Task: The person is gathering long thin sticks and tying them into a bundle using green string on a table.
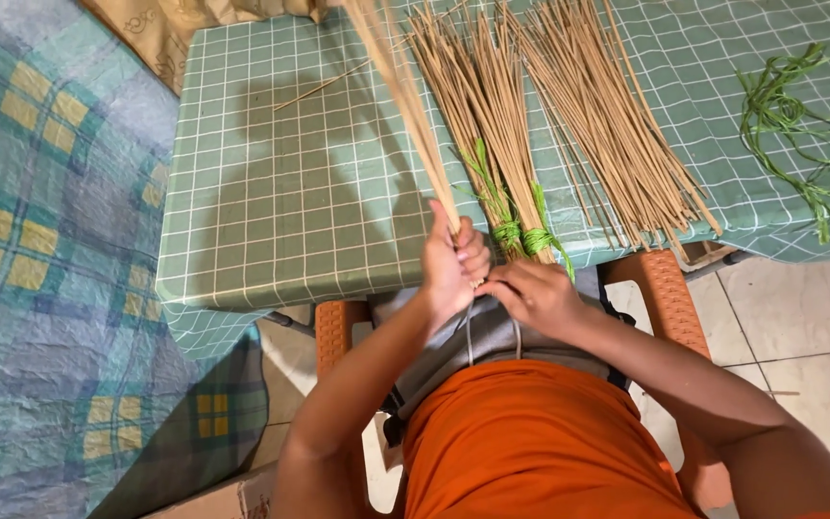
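My left hand (451,261) grips the lower end of a thin bundle of tan sticks (398,91) that slants up and away over the table. My right hand (533,293) is closed right beside it at the bundle's base, fingers pinched at the stick ends. Just beyond my hands lie two stick bundles (477,106) tied with green strips (521,234) near their ends. A loose heap of sticks (602,115) fans out to their right.
The table (271,211) wears a green checked cloth. Loose green strips (799,135) lie at its right end. One stray stick (324,85) lies at the back. A plaid blue-yellow cloth (40,259) is on the left; I sit on an orange plastic chair (670,298).
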